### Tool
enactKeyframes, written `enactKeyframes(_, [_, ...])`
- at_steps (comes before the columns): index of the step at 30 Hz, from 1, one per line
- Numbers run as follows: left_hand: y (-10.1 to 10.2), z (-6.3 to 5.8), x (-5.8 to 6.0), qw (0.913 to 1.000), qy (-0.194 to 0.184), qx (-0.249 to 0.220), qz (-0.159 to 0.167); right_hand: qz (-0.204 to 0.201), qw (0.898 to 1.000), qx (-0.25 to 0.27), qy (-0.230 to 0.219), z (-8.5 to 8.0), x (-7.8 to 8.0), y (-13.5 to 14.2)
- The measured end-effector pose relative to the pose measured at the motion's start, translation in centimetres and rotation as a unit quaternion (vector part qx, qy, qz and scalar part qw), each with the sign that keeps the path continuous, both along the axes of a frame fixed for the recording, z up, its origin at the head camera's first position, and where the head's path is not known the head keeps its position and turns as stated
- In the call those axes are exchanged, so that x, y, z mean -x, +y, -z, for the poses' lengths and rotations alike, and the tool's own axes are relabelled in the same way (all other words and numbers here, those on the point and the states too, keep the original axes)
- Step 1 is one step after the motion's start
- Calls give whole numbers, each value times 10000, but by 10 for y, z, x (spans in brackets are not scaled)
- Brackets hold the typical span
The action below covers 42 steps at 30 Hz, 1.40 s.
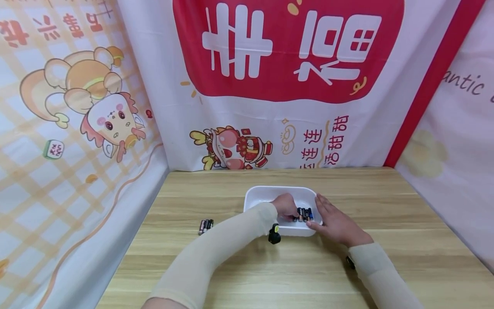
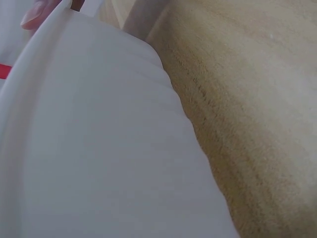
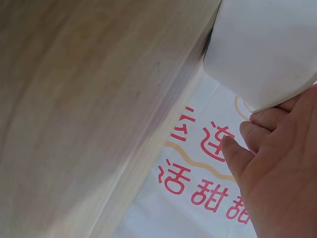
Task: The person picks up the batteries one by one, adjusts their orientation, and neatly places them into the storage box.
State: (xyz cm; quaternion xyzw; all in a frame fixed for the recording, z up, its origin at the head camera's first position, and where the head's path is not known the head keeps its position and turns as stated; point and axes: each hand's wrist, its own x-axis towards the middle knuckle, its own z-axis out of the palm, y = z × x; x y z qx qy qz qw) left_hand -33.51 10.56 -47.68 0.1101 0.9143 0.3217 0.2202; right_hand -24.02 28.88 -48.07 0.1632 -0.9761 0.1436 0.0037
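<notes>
A white tray (image 1: 257, 193) stands on the wooden table with a row of AA-size batteries (image 1: 307, 214) lying side by side along its right part. My left hand (image 1: 284, 206) reaches down into it, fingers curled, and pinches a battery at the row's left end; the fingertips are partly hidden. The right hand (image 1: 339, 223) rests at the tray's right end, thumb over the front corner and fingers fairly straight along the rim. These fingers meet the rim in the right wrist view. In the left wrist view the tray wall (image 2: 109, 124) hides most of the left hand.
Left of the tray, a small group of batteries (image 1: 206, 226) lies side by side on the table (image 1: 270, 274). Printed cloths hang behind the table and along both sides. A small black device (image 1: 274, 234) sits at the left wrist, close to the tray's front wall.
</notes>
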Motion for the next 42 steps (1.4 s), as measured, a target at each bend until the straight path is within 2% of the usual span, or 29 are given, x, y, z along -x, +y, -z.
enactKeyframes(3, [-1, 0, 1, 10000, 36, 15, 36, -29, 10000, -10, 19, -1, 0, -1])
enactKeyframes(10, [-14, -6, -1, 9980, 226, 355, 462, -107, 9999, 21, 96, -1, 0, -1])
enactKeyframes(14, [-27, -10, -3, 9983, -87, -205, 543, -106, 9998, 10, 159, 1, -1, 0])
enactKeyframes(19, [-47, -12, -2, 9921, -587, -984, 507, -49, 9999, 44, 143, 0, -2, -1])
enactKeyframes(24, [-66, -23, 0, 9811, -996, -1614, 385, 5, 9999, 17, 120, 0, -3, -1])
enactKeyframes(28, [-78, -36, 0, 9677, -1366, -2111, 194, 44, 9999, 7, 111, -1, -5, 0])
enactKeyframes(34, [-95, -51, -2, 9525, -1651, -2557, 74, 144, 9999, -8, -19, -2, -5, 0])
enactKeyframes(38, [-106, -58, -3, 9514, -1648, -2598, 94, 148, 9999, 5, -62, -1, -4, 0])
enactKeyframes(42, [-121, -60, -4, 9492, -1681, -2658, -64, 111, 9999, -18, -59, 1, -3, 0])
